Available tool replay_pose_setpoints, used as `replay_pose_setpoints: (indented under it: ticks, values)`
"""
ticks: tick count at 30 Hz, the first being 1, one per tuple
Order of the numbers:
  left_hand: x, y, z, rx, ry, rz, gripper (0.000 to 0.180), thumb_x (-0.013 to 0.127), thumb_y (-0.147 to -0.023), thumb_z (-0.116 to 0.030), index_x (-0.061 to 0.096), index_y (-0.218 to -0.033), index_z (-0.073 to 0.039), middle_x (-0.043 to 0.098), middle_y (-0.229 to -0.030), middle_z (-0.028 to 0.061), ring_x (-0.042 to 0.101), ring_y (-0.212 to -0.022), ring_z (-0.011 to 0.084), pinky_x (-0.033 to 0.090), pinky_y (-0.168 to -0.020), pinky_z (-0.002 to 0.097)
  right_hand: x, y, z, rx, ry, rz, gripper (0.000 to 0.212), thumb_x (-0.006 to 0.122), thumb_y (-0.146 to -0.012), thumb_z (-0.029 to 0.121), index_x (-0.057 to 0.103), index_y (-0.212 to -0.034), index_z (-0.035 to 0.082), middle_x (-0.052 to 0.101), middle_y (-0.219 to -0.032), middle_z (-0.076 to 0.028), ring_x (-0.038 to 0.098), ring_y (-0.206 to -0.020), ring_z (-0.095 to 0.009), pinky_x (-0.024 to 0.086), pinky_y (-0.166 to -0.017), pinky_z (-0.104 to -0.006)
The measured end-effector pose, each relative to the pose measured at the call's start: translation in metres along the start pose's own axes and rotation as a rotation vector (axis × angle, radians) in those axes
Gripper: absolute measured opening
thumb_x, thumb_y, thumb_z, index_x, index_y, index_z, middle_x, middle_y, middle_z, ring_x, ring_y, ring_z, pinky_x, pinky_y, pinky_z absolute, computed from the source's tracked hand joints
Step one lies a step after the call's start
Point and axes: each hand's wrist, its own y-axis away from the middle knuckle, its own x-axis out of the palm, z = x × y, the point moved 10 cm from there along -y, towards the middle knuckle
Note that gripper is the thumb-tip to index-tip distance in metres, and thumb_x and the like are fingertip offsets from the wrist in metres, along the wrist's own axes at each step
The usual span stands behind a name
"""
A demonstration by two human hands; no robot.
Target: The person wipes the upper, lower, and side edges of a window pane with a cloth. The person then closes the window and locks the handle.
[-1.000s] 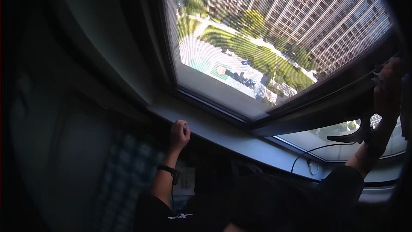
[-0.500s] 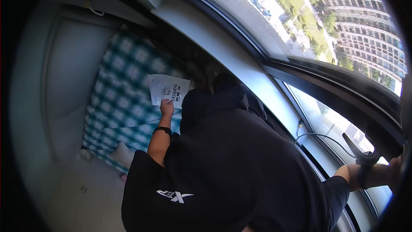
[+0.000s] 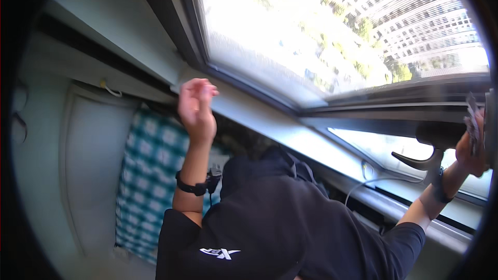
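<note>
My left hand (image 3: 198, 106) is raised near the white window sill, palm turned inward and fingers loosely bent, with nothing visible in it. A black band with a small device (image 3: 199, 185) sits on that wrist. At the far right, my right hand (image 3: 469, 153) is up against the window frame, its fingers closed around a crumpled grey cloth-like piece (image 3: 472, 124); part of this hand is cut off by the picture's rim. Just left of it juts a black window handle (image 3: 415, 162). Behind my left forearm a sliver of the white printed plastic bag (image 3: 220, 159) shows on the bed.
A bed with a green-and-white checked cover (image 3: 150, 176) lies below on the left, beside a pale padded headboard (image 3: 96, 161). Large window panes (image 3: 311, 36) fill the upper right. A grey cable (image 3: 376, 180) runs along the sill (image 3: 270, 109).
My left hand has left the plastic bag and risen toward the sill. My right hand has moved up, and the grey piece in it now shows. The view has shifted toward the window.
</note>
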Motion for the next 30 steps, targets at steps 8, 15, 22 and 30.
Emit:
replay_pose_setpoints:
  ticks: [8, 15, 22, 30]
  values:
    - [0.162, 0.050, -0.189, 0.598, 0.453, 0.588, 0.046, 0.065, -0.088, -0.009, 0.034, -0.121, -0.003, 0.054, -0.098, 0.0183, 0.056, -0.081, 0.0186, 0.050, -0.077, 0.0310, -0.025, 0.003, 0.003, 0.411, -0.127, -0.280, 0.025, 0.070, -0.086, 0.012, 0.065, -0.109, 0.002, 0.052, -0.120, -0.017, 0.057, -0.117, -0.047, 0.053, -0.094, -0.0506]
    - [0.233, 0.075, -0.193, 0.735, 0.028, 0.780, 0.094, 0.085, -0.070, -0.014, 0.026, -0.143, 0.000, 0.045, -0.136, 0.0249, 0.046, -0.128, 0.0350, 0.033, -0.107, 0.0465, 0.016, -0.023, 0.071, 0.577, -0.401, -0.144, 0.042, 0.083, -0.065, 0.013, 0.073, -0.105, 0.019, 0.059, -0.093, -0.001, 0.058, -0.085, -0.021, 0.043, -0.075, -0.0336]
    - [0.283, 0.059, -0.150, 0.284, 0.286, 0.960, 0.051, 0.070, -0.088, -0.005, 0.041, -0.129, -0.003, 0.065, -0.106, 0.0160, 0.068, -0.096, 0.0221, 0.054, -0.082, 0.0321, 0.013, -0.028, 0.071, 0.529, -0.119, -0.107, 0.032, 0.071, -0.077, 0.010, 0.065, -0.108, 0.013, 0.060, -0.080, 0.001, 0.063, -0.077, -0.014, 0.043, -0.074, -0.0305]
    - [0.267, 0.076, -0.197, 1.226, 0.199, 0.382, 0.026, 0.073, -0.082, -0.008, 0.056, -0.101, -0.007, 0.061, -0.115, 0.0139, 0.067, -0.093, 0.0268, 0.056, -0.073, 0.0420, 0.013, 0.020, 0.042, 0.857, -0.151, -0.452, 0.018, 0.075, -0.075, 0.008, 0.070, -0.093, 0.007, 0.070, -0.080, -0.008, 0.069, -0.070, -0.027, 0.054, -0.063, -0.0365]
